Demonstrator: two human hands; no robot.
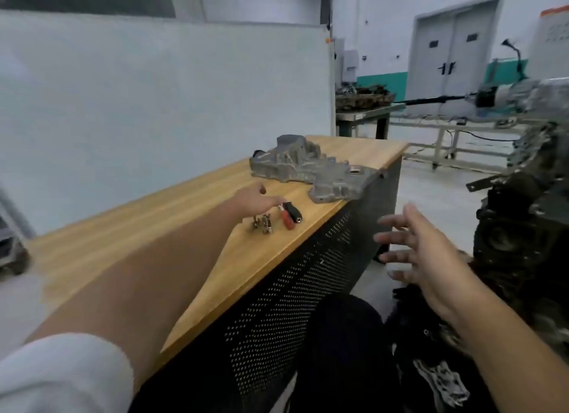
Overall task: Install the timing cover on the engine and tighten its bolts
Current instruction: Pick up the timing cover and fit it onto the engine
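The grey cast timing cover lies flat on the wooden tabletop, near its far right corner. Several bolts stand in a small cluster closer to me, beside a tool with a red and black handle. My left hand reaches across the table, its fingers over the bolts and touching the tool's near end; whether it grips anything is unclear. My right hand hovers off the table's right side with fingers spread, holding nothing. The dark engine stands at the right edge of view.
The table has a black perforated metal side panel. A white partition stands behind it. Further back are a metal bench with parts, a frame carrying a shaft assembly and double doors.
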